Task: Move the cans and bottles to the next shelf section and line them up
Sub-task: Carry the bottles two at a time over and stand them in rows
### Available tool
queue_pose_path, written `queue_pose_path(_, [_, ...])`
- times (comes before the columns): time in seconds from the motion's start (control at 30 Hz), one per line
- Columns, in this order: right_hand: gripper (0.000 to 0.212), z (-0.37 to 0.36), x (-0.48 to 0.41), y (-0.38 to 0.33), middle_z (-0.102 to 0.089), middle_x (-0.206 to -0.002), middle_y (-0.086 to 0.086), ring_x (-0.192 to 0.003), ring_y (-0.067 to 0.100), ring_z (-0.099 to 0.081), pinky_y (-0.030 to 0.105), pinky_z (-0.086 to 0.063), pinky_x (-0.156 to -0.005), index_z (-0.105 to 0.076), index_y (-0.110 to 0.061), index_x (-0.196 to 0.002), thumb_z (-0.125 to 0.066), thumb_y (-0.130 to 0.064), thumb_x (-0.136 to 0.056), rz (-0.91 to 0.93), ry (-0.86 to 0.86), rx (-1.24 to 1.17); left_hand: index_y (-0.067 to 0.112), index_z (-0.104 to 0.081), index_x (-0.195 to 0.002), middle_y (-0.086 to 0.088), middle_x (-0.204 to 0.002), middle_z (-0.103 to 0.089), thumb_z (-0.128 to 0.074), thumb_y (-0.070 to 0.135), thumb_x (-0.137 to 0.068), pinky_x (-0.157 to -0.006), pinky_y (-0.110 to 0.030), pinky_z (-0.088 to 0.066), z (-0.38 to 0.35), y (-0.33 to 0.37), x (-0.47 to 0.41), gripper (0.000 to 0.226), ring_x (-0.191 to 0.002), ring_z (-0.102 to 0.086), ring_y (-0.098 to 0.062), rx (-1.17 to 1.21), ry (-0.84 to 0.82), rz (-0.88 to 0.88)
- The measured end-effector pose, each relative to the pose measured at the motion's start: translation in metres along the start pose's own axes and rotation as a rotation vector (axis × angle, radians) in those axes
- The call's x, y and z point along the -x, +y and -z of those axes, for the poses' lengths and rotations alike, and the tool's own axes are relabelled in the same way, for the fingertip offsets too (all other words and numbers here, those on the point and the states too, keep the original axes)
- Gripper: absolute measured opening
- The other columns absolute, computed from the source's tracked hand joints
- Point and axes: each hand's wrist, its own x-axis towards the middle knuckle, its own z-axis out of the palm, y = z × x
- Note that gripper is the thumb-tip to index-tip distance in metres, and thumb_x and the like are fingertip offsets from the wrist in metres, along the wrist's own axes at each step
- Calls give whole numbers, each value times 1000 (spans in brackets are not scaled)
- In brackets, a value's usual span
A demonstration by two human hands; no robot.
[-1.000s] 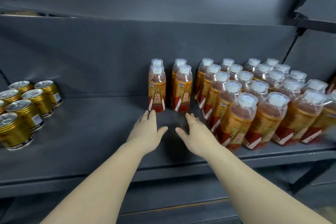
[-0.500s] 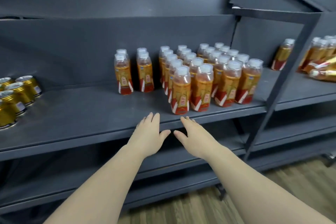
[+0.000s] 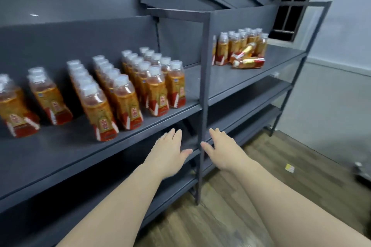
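Shop: grey shelving (image 3: 203, 78) stocked with drink bottles (image 3: 124, 96)

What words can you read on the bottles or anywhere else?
Bottle labels: a small white panel with red marks, too blurred to read.
Yellow scrap on the floor: too small to read.
No other text shows.

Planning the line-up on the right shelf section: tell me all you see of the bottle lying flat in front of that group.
The bottle lies on its side on the dark grey shelf, long axis running left to right, in front of the standing bottles. Clear plastic, amber drink, orange and red label. A second tipped bottle leans just behind it; contact unclear. Nothing holds it.
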Motion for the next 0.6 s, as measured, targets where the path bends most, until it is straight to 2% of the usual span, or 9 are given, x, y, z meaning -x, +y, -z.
queue_pose_path(0.27, [67,44,-39,79,-12,-167,9,-153,30,-9,46,-16,-123,-16,-15,-158,-34,-51,-105,-183,78,55,12,-20,-157,-7,-163,-21,-45,47,-103,-121,-36,-18,-18,65,-94,69,-150,-19,-23,30,-49,-187])
queue_pose_path(0.43, [74,73,-72,112,-10,-167,10,-154,30,-8,49,-14,-123,-13,-20,-160,-35,-59,-101,-260,140,205,17,-14,-160,-5,-167,-11,-46,53,-101,-124,-39,-15,-25,87,-157,76,-153,-11,-21,19,-90,-294])
queue_pose_path(0.6, [71,95,-96,142,-11,-167,9,-154,30,-9,50,-11,-124,-14,-23,-159,-35,-58,-101,-330,183,213,15,-16,-159,-7,-166,-15,-46,53,-101,-124,-41,-16,-31,109,-210,76,-153,-12,-23,-7,-72,-376])
